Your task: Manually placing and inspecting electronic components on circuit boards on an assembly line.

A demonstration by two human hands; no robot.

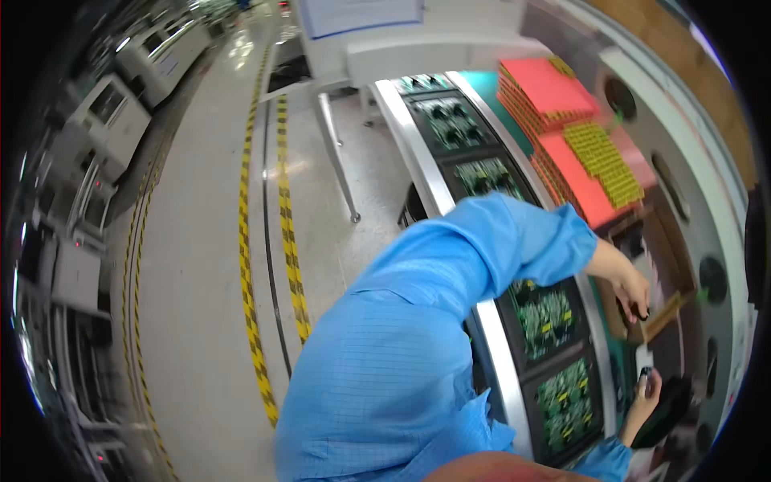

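Observation:
My left arm, in a blue sleeve, reaches across to the right. My left hand (629,291) is over an open cardboard box (676,245), its fingers pinched at a small black piece too small to name. Lower down, my right hand (645,399) grips a small dark and silver part (645,373) between thumb and fingers. Beside both hands runs a line of black trays holding green circuit boards (546,321), framed by metal rails. More green boards (564,402) lie in the nearest tray. My left sleeve hides the middle of the line.
Stacked pink sheets (546,88) with yellow pieces (602,165) stand beyond the box. A pale panel with round dark holes (712,279) borders the right side. At left, yellow-black floor tape (249,281) runs along the aisle, with white machines (108,120) past it.

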